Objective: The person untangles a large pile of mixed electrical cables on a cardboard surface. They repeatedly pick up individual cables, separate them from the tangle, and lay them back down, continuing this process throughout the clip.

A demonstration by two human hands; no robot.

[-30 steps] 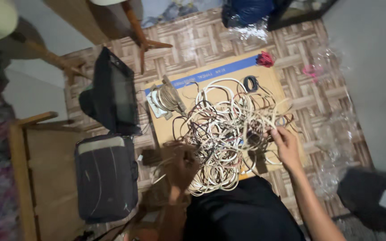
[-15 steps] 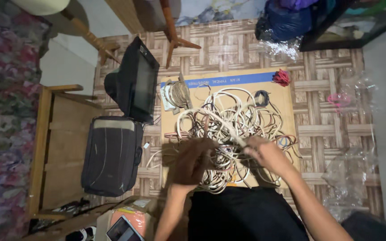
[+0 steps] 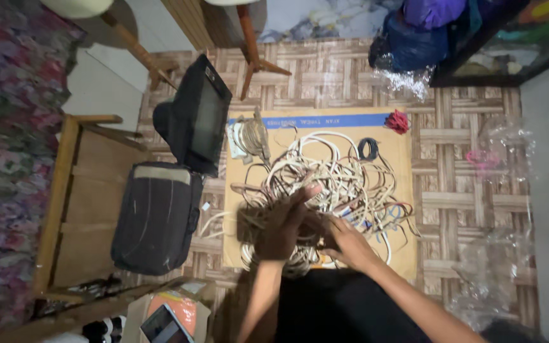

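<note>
Both hands have drawn together at lower centre. The left hand (image 3: 279, 223), blurred, fingers extended over the tangled heap of cream and brown wires (image 3: 325, 181) on the flat tan cardboard sheet (image 3: 401, 254); the right hand (image 3: 345, 241) digs beneath, its fingers' state unclear.

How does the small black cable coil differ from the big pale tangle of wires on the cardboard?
The small black cable coil is dark, neat and round; the big pale tangle of wires is mostly cream and loose. The coil lies untouched near the cardboard's far edge; the tangle is under the left hand and right hand. Both rest on the brown cardboard sheet.
</note>
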